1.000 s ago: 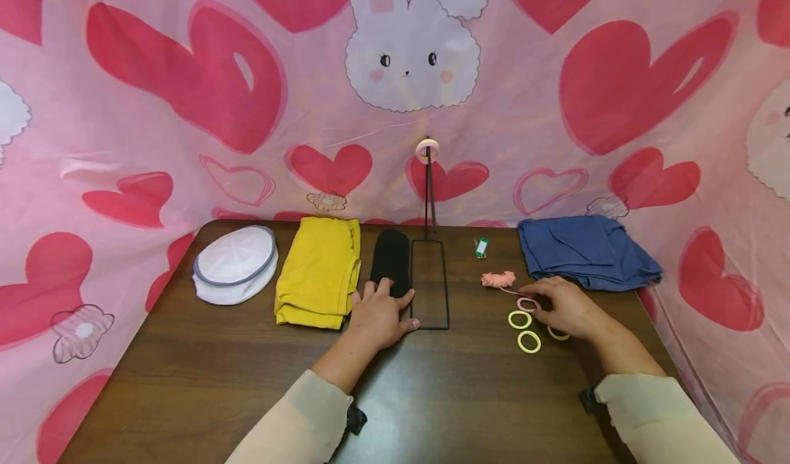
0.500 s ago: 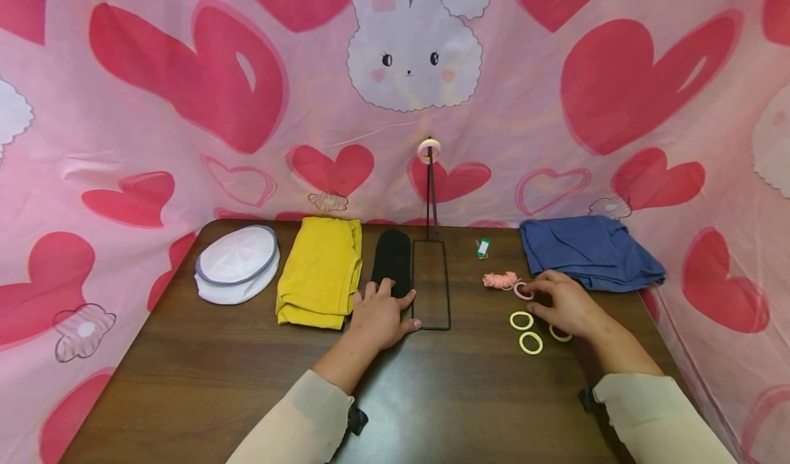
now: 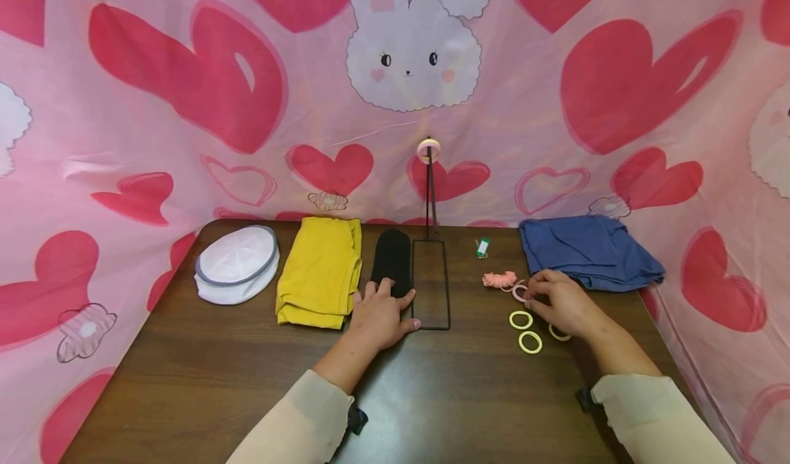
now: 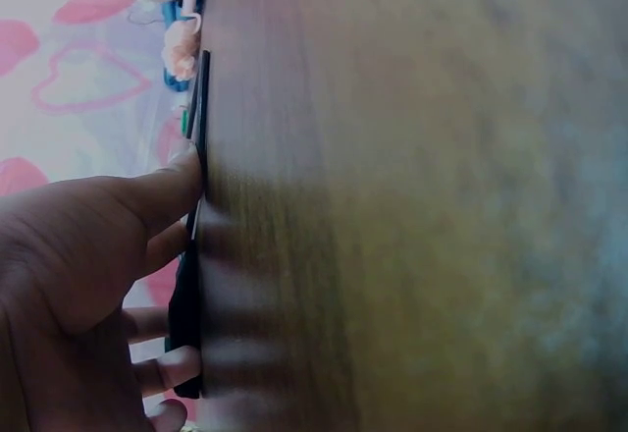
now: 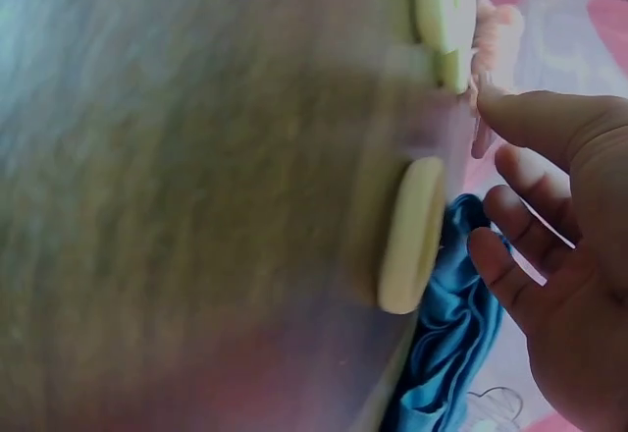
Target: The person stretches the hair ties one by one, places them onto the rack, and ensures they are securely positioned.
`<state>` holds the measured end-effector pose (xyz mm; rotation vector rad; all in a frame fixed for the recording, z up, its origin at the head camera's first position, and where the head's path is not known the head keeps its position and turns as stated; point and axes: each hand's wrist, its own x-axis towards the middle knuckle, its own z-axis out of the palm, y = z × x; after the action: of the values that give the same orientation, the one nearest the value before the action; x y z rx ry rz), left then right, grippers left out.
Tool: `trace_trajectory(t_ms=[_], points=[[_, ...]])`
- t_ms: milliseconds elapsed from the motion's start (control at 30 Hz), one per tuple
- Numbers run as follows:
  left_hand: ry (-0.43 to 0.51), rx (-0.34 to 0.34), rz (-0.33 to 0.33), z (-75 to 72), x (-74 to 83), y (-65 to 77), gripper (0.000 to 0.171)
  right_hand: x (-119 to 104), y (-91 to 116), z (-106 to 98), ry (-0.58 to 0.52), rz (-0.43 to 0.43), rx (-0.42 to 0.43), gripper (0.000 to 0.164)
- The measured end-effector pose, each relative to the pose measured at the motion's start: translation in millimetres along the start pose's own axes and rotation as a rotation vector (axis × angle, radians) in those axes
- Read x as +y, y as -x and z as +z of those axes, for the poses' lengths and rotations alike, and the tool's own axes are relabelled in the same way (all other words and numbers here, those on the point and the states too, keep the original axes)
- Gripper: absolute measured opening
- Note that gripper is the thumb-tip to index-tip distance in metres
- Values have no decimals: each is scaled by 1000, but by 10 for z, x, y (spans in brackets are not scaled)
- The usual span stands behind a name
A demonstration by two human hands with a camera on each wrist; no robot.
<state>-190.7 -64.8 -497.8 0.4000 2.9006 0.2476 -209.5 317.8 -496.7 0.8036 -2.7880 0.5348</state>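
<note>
Pink ring (image 3: 514, 292) is at the tips of your right hand (image 3: 564, 306), clamped between thumb and index finger, just beside the peach yarn bundle (image 3: 498, 280). Nearer to you on the brown table (image 3: 444, 395), two yellow rings (image 3: 530, 352) lie flat; a third yellow ring (image 3: 559, 338) is partly hidden under this hand. Your left hand (image 3: 379, 316) keeps its fingers apart: they rest on the black pad (image 3: 391, 255), and its thumb touches the base of the black wire stand (image 3: 449, 292). Farther, you have the blue folded cloth (image 3: 586, 255), and behind it the pink heart-printed curtain (image 3: 524, 142).
</note>
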Motion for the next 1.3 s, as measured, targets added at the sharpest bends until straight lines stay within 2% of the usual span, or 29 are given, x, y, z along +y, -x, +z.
trace_trajectory(t_ms=[300,600,1000,1300], points=[[-5,7,9,-7,-8,-10,69,-165,-72,-99,-20,-109,74,14],[-8,4,5,-19,7,-15,69,-463,-207,-230,-89,-246,171,23],[7,-4,3,-13,5,3,69,-904,-417,-351,-209,-339,185,20],[3,-4,-4,5,3,7,69,-1202,-583,-501,-249,-440,255,19]])
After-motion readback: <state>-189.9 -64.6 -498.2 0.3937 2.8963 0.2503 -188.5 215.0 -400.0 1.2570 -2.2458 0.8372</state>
